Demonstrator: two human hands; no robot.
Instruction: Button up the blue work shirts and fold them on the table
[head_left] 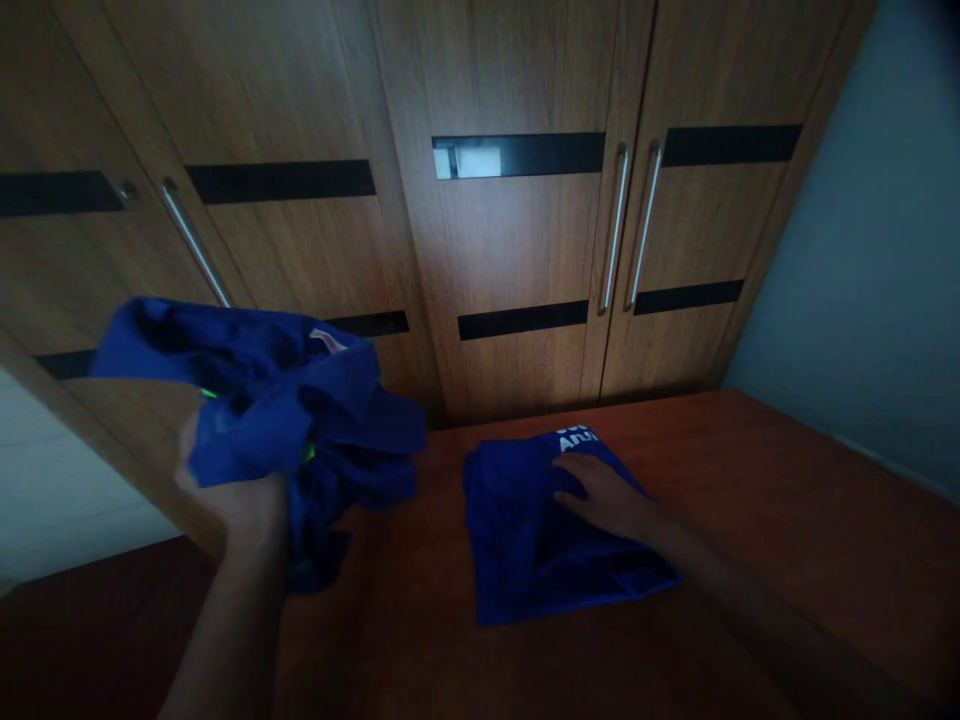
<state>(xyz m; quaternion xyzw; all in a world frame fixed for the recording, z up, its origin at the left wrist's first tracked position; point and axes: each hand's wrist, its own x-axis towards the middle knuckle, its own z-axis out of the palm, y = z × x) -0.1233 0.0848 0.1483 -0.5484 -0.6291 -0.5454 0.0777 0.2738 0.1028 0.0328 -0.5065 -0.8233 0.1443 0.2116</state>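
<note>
My left hand (232, 490) is closed around a crumpled blue garment (300, 400), lifted above the wooden surface. Loose folds hang over and below the hand and hide most of its fingers. A small pale label and bits of bright green show on the fabric. At the right, a flat blue cloth item (510, 530) with white lettering at its far edge lies on the surface; whether it is a bag or a folded garment I cannot tell. Resting on top of it is my right hand (600, 495), thumb and fingers apart.
A reddish-brown wooden surface (757, 470) spreads beneath both hands. Behind it rises a wooden wardrobe (510, 240) with dark strips and long metal handles. A pale wall (870, 280) bounds the right side, and a white panel (60, 470) stands at the left.
</note>
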